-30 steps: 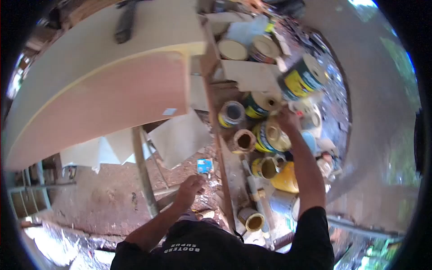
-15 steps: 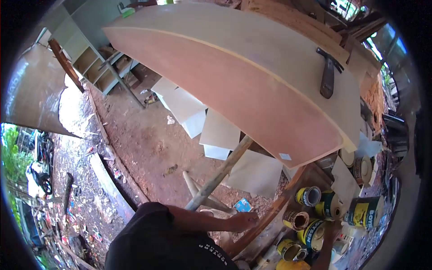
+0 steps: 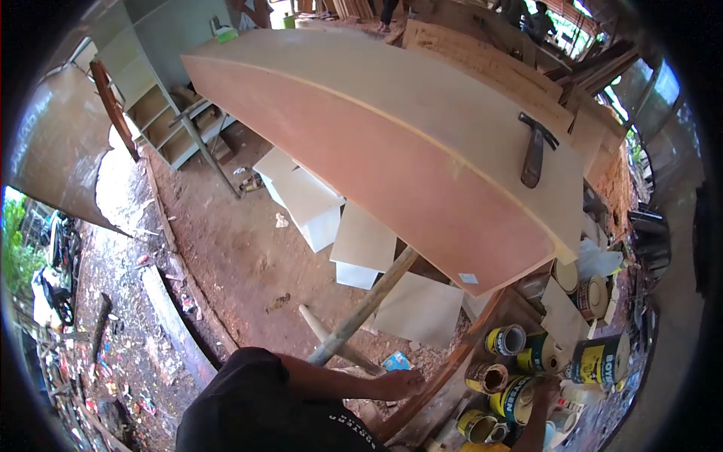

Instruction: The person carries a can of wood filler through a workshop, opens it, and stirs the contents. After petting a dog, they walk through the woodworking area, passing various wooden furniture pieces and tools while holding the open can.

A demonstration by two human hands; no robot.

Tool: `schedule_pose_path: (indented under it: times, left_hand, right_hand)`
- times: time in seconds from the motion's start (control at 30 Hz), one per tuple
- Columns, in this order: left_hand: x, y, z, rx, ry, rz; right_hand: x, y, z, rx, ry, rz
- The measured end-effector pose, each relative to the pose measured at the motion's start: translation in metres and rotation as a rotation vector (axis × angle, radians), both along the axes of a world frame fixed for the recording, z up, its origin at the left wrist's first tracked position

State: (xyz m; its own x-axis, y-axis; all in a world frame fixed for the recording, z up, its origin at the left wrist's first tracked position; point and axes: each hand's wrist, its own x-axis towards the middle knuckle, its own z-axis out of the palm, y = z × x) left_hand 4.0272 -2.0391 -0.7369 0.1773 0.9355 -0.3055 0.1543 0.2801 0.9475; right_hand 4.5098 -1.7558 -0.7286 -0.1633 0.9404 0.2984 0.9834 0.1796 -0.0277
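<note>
My left hand (image 3: pixel 407 384), fingers curled, hovers near the curved wooden edge (image 3: pixel 444 369) of the bench with the cans; whether anything is in it is hidden. Reaching among the paint cans is my right hand (image 3: pixel 545 392), beside a large yellow and black can (image 3: pixel 514 399); its fingers are too small and dark to read. Around it stand an open brown-stained can (image 3: pixel 491 378), a grey-rimmed can (image 3: pixel 506 340), a dark green can (image 3: pixel 538 354) and a large can lying on its side (image 3: pixel 599 360). A hammer (image 3: pixel 535 151) rests on a large curved-edge wooden panel piece (image 3: pixel 422 120).
A round wooden pole (image 3: pixel 361 309) slants beneath the panel piece. Pale boards (image 3: pixel 418 309) lie on the dirt floor (image 3: pixel 241 264). A shelf cabinet (image 3: pixel 162 113) stands at the back left. People (image 3: pixel 538 22) are in the background.
The view has tilted up a little, bringing people at the back into sight. My right hand has shifted slightly toward the large yellow and black can. My left hand stays about where it was.
</note>
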Motion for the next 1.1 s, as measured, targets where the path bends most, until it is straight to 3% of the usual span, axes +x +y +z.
schedule_pose_path:
  times: [0.1,0.17,0.3,0.4,0.53,0.67,0.73,0.77,0.8,0.9,0.97,1.03,1.1]
  left_hand:
    - [-0.007,-0.007,0.009,0.016,0.053,-0.007]
    - [-0.013,-0.012,0.004,0.054,0.075,-0.008]
    - [-0.020,-0.027,-0.009,0.122,0.064,0.007]
    - [-0.033,-0.047,0.010,0.195,0.173,0.066]
    - [-0.051,-0.088,0.036,0.086,0.252,0.071]
    - [-0.051,-0.146,0.021,0.148,0.238,0.083]
    - [-0.055,-0.167,0.035,-0.012,0.223,0.024]
    - [-0.057,-0.176,0.041,0.144,0.348,-0.035]
    - [-0.055,-0.182,0.053,0.086,0.321,0.015]
    - [-0.059,-0.183,0.071,0.065,0.314,-0.051]
    - [-0.062,-0.170,0.061,0.026,0.400,-0.126]
    - [-0.045,-0.157,0.063,0.038,0.300,-0.198]
    - [-0.036,-0.148,0.072,0.134,0.309,-0.317]
  right_hand:
    - [-0.004,-0.004,0.013,-0.067,0.081,0.023]
    - [-0.020,-0.019,0.038,-0.003,0.001,-0.033]
    - [-0.056,-0.049,0.086,0.168,-0.075,-0.198]
    - [-0.039,-0.060,0.079,0.401,0.009,-0.095]
    - [-0.085,-0.140,0.116,0.334,0.643,-0.071]
    - [-0.132,-0.253,0.162,0.394,0.964,0.190]
    - [-0.129,-0.312,0.181,0.187,0.988,-0.023]
    - [-0.112,-0.324,0.162,0.183,1.269,0.021]
    - [-0.133,-0.357,0.198,0.181,1.321,-0.068]
    - [-0.103,-0.417,0.185,0.212,1.439,-0.064]
    - [-0.091,-0.458,0.165,0.221,1.477,-0.174]
    - [-0.088,-0.492,0.140,0.181,1.483,-0.287]
    - [-0.094,-0.520,0.107,0.103,1.352,-0.510]
